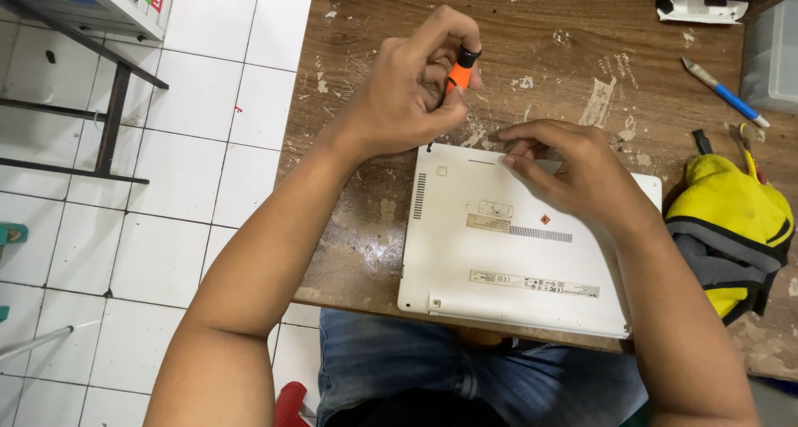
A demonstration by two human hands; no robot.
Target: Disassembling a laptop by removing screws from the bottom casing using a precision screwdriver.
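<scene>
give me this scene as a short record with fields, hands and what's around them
surface: worn wooden table with flaking paint
main item: white laptop lying bottom side up
left hand: grips orange screwdriver with black cap, at the laptop's far left corner
right hand: fingers pressed flat on the laptop's far edge
nearby: yellow and grey cloth bundle, blue-handled brush

The left hand (411, 90) is held raised, fingers curled closed in a pinch grip, the wrist bent and the bare forearm extended up from the lower left. The right hand (573, 169) is laid palm down, fingers spread flat and pointed left, its forearm extended from the lower right
</scene>
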